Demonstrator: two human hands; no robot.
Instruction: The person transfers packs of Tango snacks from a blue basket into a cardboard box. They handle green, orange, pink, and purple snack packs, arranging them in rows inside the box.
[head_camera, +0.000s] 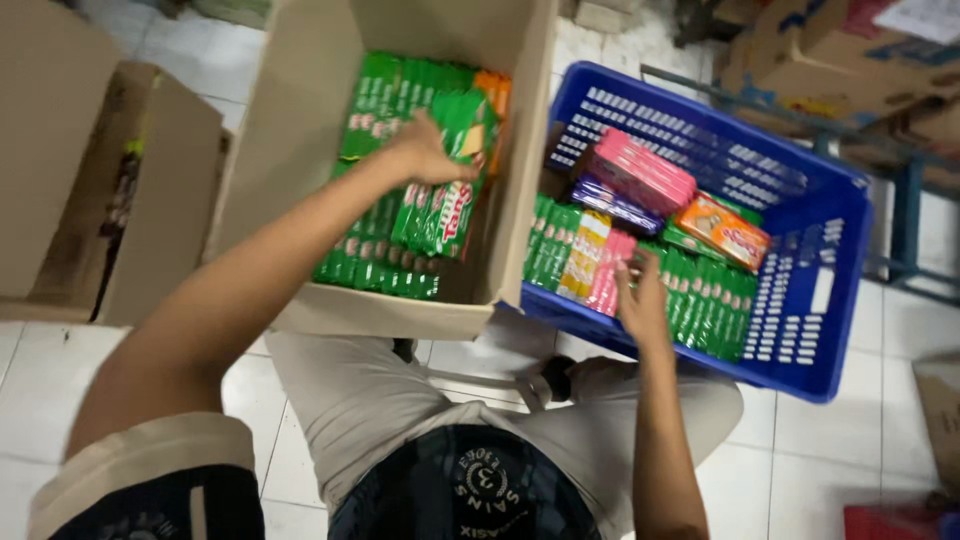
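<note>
A green packet (455, 170) is gripped by the fingers of the left hand (425, 150) inside the cardboard box (300, 110) (packed with similar packets). Beside that box, in the blue crate (800, 300), a pink packet (610, 270) is touched by the right hand (643, 300); its grip cannot be told.

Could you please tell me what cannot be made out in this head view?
- Left hand: fingers hidden among green packets; grip unclear.
- Right hand: fingertips hidden by packets in the blue crate.
- Cardboard box: top cut off by the frame edge.
</note>
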